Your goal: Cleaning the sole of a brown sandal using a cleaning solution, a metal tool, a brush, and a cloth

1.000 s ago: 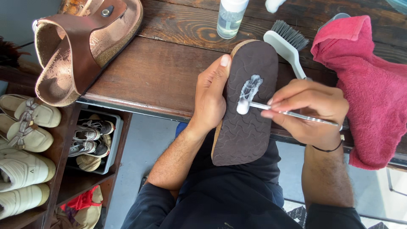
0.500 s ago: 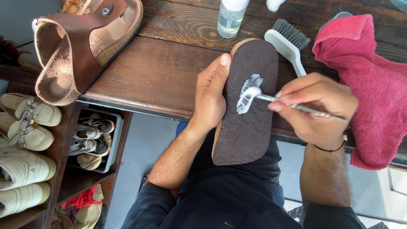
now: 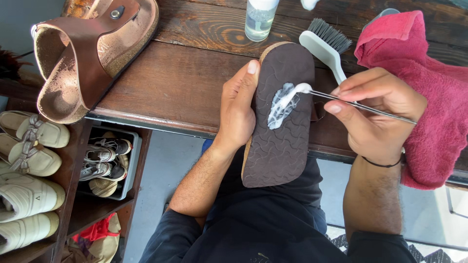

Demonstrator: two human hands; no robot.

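Sandal sole-up, gripped by left hand; right hand pinches thin tool, tip in white paste.

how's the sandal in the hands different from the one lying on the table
The held sandal is sole-up, showing dark brown wavy tread smeared with white paste; the table sandal lies with its tan footbed and brown strap showing. The left hand props the first against the table edge; nothing touches the second. Both look like the same style.
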